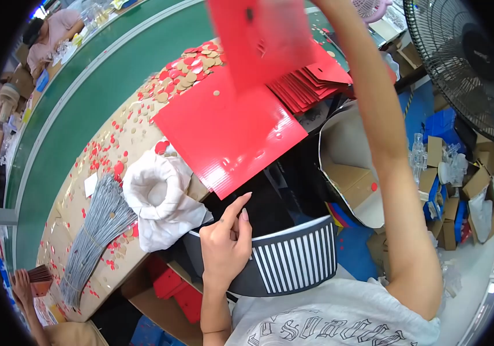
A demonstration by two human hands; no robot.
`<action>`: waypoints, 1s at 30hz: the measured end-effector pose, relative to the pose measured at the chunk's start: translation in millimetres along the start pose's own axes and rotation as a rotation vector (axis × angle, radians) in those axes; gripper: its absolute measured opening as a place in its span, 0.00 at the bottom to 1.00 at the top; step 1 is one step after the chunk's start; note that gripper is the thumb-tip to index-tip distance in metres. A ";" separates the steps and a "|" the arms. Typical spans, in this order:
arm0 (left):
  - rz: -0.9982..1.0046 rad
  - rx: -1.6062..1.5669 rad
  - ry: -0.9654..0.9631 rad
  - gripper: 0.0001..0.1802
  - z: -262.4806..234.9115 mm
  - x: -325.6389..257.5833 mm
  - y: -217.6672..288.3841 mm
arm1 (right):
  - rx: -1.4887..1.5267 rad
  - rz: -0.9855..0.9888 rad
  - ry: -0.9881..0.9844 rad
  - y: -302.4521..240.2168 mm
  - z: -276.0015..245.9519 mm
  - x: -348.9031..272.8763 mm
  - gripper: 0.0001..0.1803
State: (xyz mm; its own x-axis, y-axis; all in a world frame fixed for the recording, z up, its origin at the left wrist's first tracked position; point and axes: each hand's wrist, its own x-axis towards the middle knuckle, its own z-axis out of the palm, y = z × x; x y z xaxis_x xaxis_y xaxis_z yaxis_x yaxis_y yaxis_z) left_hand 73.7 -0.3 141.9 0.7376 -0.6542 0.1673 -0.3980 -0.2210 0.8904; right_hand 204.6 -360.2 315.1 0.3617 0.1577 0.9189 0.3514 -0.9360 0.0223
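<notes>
Left hand loosely curled, fingers partly together, resting on the rim of a dark striped bag. Right hand out of frame above, grip unreadable, beside a blurred raised red sheet. Another red corrugated sheet lies flat on the worktop.

Wearer's body, head view: two bare arms, pale grey printed T-shirt.

Left hand: bare, no glove, ring or watch; fingernails fairly long and neatly shaped, thumbnail pale. Left forearm below the hand is uncovered down to the frame edge. Right hand is cut off by the top edge and not visible; the right arm is bare from there to the elbow. T-shirt, below and right of the left hand, is light grey with dark ornate lettering across the chest.
</notes>
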 end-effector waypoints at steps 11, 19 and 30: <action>-0.156 -0.140 -0.090 0.14 4.6 9.2 -20.0 | 0.211 0.803 -0.694 149.8 -10.4 -174.2 0.31; -0.222 -0.133 -0.003 0.12 6.6 10.5 -11.4 | -0.109 0.703 -0.673 135.7 -28.7 -178.4 0.26; -0.257 0.152 0.390 0.10 -9.2 21.4 -12.6 | 0.517 0.085 -0.658 -247.6 -42.8 -194.3 0.17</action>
State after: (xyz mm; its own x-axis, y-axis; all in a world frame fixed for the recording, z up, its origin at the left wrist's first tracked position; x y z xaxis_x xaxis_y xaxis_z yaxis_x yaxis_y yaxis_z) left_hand 99.5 -4.9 138.2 0.9600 -0.2518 0.1220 -0.2301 -0.4621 0.8564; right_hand 10.4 -172.5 147.9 0.7781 0.3945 0.4888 0.5936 -0.7162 -0.3670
